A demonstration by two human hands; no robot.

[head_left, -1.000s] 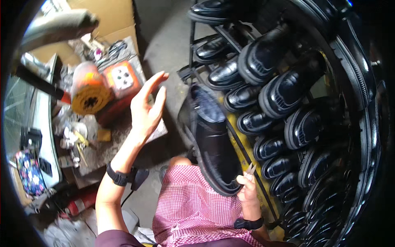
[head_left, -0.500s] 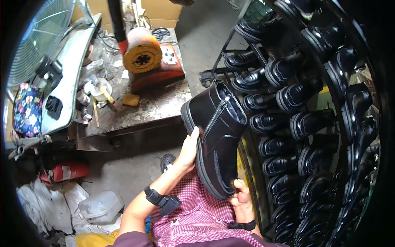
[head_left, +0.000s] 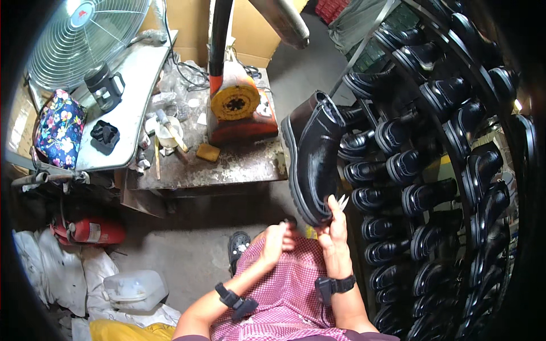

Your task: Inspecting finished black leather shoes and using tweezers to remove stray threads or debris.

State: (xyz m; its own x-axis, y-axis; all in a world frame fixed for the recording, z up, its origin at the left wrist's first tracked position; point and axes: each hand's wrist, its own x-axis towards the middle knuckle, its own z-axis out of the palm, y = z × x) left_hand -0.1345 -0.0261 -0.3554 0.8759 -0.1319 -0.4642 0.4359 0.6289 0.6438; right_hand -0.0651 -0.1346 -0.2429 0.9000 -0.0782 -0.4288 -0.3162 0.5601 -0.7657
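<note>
Between rows of black boots (head_left: 429, 197) and a cluttered bench (head_left: 250, 165), one glossy black boot (head_left: 318, 153) is held up by its toe.
It strikes me as fairly weighty, stiff in the thick ridged sole, suppler up the shaft, slick-skinned and sturdy, though its shine might scuff; the sole's edge or the shaft should give a sure hold. The right hand (head_left: 333, 233) pinches the toe, thumb above, fingers beneath. The left hand (head_left: 276, 244) is apart from it, half curled; it's blurred, so I can't tell whether it holds anything. Beside the right thumb poke the pale tips of a small tool (head_left: 343, 202). For markings, the fan (head_left: 88, 45) has a red emblem (head_left: 83, 15) at its hub, the red cylinder (head_left: 112, 232) a pale label (head_left: 94, 232); neither is legible from here.
</note>
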